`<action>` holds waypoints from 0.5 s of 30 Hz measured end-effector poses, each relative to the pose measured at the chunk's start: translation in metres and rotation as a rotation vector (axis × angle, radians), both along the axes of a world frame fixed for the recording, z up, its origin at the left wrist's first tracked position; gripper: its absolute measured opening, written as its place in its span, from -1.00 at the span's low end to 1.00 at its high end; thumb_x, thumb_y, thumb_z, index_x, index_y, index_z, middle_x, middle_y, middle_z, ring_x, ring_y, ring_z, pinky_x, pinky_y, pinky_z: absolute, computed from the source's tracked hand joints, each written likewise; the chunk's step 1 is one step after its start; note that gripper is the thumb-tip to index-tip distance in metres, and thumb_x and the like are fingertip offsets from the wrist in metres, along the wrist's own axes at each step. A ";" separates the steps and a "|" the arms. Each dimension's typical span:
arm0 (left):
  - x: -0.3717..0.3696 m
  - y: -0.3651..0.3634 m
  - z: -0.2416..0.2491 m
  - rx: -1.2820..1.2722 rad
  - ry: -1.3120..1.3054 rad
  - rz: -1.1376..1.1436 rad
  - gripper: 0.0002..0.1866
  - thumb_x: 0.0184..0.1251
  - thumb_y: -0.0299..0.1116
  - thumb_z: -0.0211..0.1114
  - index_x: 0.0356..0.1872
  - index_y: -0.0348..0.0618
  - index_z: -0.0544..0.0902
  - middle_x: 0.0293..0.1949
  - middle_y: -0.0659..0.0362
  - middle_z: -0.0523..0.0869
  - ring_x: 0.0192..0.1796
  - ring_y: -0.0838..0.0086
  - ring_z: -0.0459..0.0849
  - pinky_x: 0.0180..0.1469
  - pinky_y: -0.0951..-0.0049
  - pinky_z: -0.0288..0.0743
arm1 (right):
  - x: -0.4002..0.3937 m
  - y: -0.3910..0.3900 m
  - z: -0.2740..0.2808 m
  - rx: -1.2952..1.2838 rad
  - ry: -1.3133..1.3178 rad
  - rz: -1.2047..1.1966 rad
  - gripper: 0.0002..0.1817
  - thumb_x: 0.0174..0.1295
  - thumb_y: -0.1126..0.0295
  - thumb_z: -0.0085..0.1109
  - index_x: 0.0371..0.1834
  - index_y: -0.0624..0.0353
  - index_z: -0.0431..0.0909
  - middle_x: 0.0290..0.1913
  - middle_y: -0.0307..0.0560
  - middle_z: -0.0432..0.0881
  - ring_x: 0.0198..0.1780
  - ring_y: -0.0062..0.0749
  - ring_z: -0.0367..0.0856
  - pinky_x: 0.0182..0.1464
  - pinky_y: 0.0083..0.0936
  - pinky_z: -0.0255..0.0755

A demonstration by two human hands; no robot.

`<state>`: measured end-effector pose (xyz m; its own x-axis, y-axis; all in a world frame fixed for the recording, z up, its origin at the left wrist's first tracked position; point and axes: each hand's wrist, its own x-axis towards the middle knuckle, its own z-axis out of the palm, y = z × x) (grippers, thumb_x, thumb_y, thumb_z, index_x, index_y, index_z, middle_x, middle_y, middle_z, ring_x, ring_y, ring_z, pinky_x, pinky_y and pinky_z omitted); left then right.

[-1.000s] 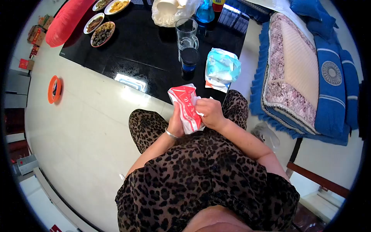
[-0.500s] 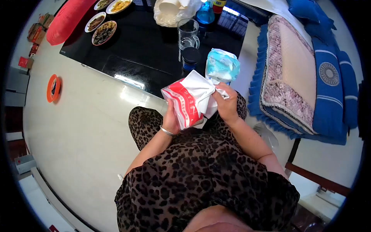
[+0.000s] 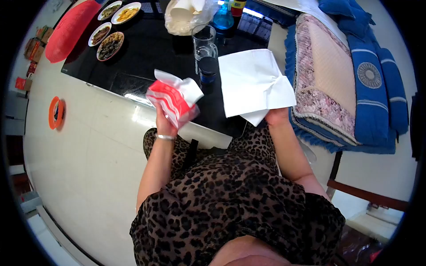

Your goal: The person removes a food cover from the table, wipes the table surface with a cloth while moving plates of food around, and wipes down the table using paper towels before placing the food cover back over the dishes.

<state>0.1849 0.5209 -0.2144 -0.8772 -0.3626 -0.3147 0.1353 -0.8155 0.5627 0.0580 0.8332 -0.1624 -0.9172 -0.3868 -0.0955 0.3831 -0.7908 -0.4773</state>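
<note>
My left hand (image 3: pixel 164 123) is wrapped round the lower side of a red and white tissue pack (image 3: pixel 171 101), with a white tissue end sticking out of its top. In my right hand (image 3: pixel 278 116) is a large white tissue (image 3: pixel 250 82), spread out and hiding most of the fingers. The two hands are well apart, the pack over the black table's front edge. Between them, farther back, stand a dark-lidded jar (image 3: pixel 207 70) and a clear glass mug (image 3: pixel 204 42).
The black table (image 3: pixel 146 57) holds several plates of food (image 3: pixel 110 46), a plastic bag with white cups (image 3: pixel 184 20) and a blue bottle (image 3: pixel 223 18). On the right is a blue sofa (image 3: pixel 372 102); an orange basin (image 3: pixel 56 113) sits on the floor at left.
The tissue has come out of the pack and unfolded in my right hand. My left hand has moved left with the pack. The tissue now covers where the light-blue package was seen.
</note>
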 end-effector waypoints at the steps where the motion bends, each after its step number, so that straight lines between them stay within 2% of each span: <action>1: -0.009 -0.012 0.005 -0.043 -0.012 0.049 -0.27 0.49 0.22 -0.21 0.42 -0.17 0.20 0.36 0.03 0.40 0.36 0.16 0.41 0.38 0.06 0.31 | 0.003 -0.002 0.004 0.055 -0.017 -0.040 -0.38 0.32 -0.01 0.08 0.33 0.13 0.33 0.28 -0.03 0.47 0.30 -0.14 0.41 0.35 -0.11 0.30; 5: -0.057 -0.077 -0.034 0.016 0.146 0.055 -0.40 0.55 0.07 -0.13 0.39 -0.14 0.27 0.33 0.05 0.44 0.32 0.18 0.46 0.36 0.11 0.34 | 0.017 -0.004 0.014 0.133 -0.025 -0.070 -0.39 0.33 0.03 0.07 0.34 0.14 0.31 0.30 -0.02 0.45 0.33 -0.11 0.38 0.37 -0.06 0.26; 9: -0.100 -0.105 -0.040 -0.112 0.000 0.187 -0.49 0.52 -0.03 0.02 0.32 -0.13 0.35 0.22 0.07 0.54 0.22 0.24 0.54 0.26 0.16 0.43 | 0.012 0.004 0.002 0.115 -0.038 -0.081 -0.41 0.35 0.05 0.05 0.34 0.16 0.31 0.30 -0.02 0.45 0.32 -0.12 0.39 0.38 -0.07 0.26; 10: -0.106 -0.116 -0.045 -0.137 -0.038 0.158 -0.48 0.46 -0.04 0.14 0.27 -0.16 0.39 0.15 0.08 0.58 0.12 0.29 0.59 0.16 0.25 0.47 | 0.011 0.005 -0.002 0.134 -0.067 -0.102 -0.41 0.35 0.06 0.05 0.34 0.17 0.32 0.29 -0.02 0.45 0.32 -0.13 0.40 0.37 -0.07 0.27; 11: -0.114 -0.121 -0.052 -0.200 -0.233 0.273 -0.49 0.38 -0.13 0.27 0.23 -0.18 0.42 0.10 0.06 0.60 0.06 0.36 0.59 0.10 0.32 0.47 | 0.012 0.006 -0.004 0.150 -0.097 -0.124 -0.41 0.35 0.06 0.05 0.34 0.17 0.32 0.29 -0.02 0.46 0.31 -0.13 0.40 0.37 -0.08 0.27; 13: -0.112 -0.130 -0.045 -0.384 -0.413 0.371 -0.49 0.30 -0.26 0.34 0.20 -0.23 0.44 0.09 0.04 0.58 0.09 0.40 0.55 0.11 0.34 0.46 | 0.015 0.003 0.002 0.165 -0.071 -0.103 -0.41 0.35 0.07 0.05 0.34 0.19 0.32 0.28 -0.01 0.46 0.31 -0.14 0.41 0.37 -0.10 0.28; 15: -0.100 -0.132 -0.051 -0.828 -0.392 0.690 -0.51 0.30 -0.36 0.32 0.20 -0.28 0.44 0.10 0.04 0.57 0.13 0.43 0.52 0.15 0.38 0.44 | 0.019 0.000 0.008 0.201 -0.029 -0.065 -0.42 0.36 0.09 0.06 0.33 0.21 0.32 0.28 0.01 0.46 0.30 -0.15 0.42 0.36 -0.11 0.30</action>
